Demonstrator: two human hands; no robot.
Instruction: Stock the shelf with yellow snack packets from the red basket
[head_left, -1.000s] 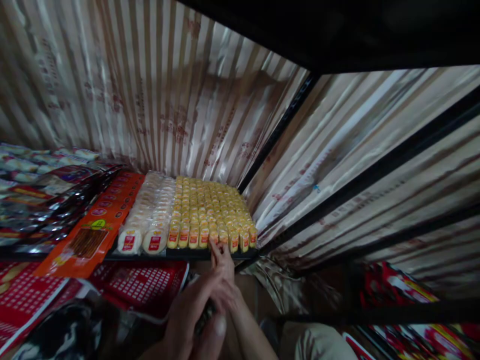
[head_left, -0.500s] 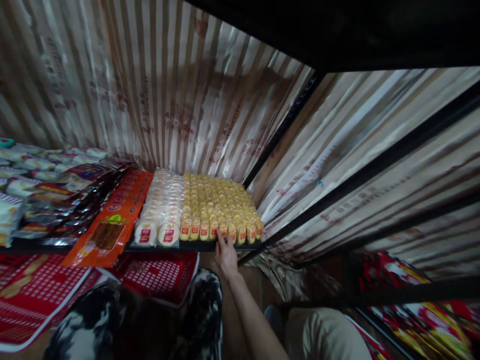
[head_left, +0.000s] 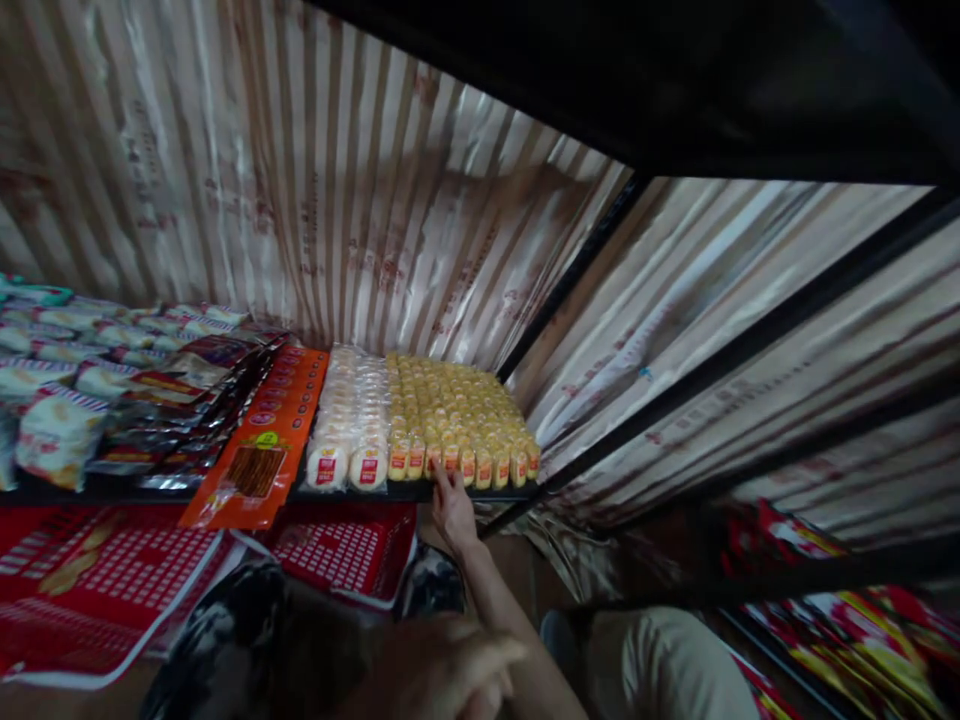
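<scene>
My right hand is at the front edge of the shelf, its fingertips at the front row of small yellow wrapped cakes. Its index finger is stretched out against a pack and nothing shows in its grasp. Low in the view, my left hand is smeared by motion, pointing right across my right forearm; whether it holds anything is unclear. Two rows of round white wrapped cakes stand left of the yellow ones. Beside them, an orange snack bag hangs slightly over the shelf edge.
Dark shiny packets and white packets cover the left of the black shelf. Red baskets sit below. Black rack bars cross the right side before a striped curtain. Another person's beige-trousered knee is at lower right.
My left hand has come into view from below. The view has swung slightly left, so the shelf goods appear further right. My right hand stays at the yellow cakes, now slightly further left along the row.
</scene>
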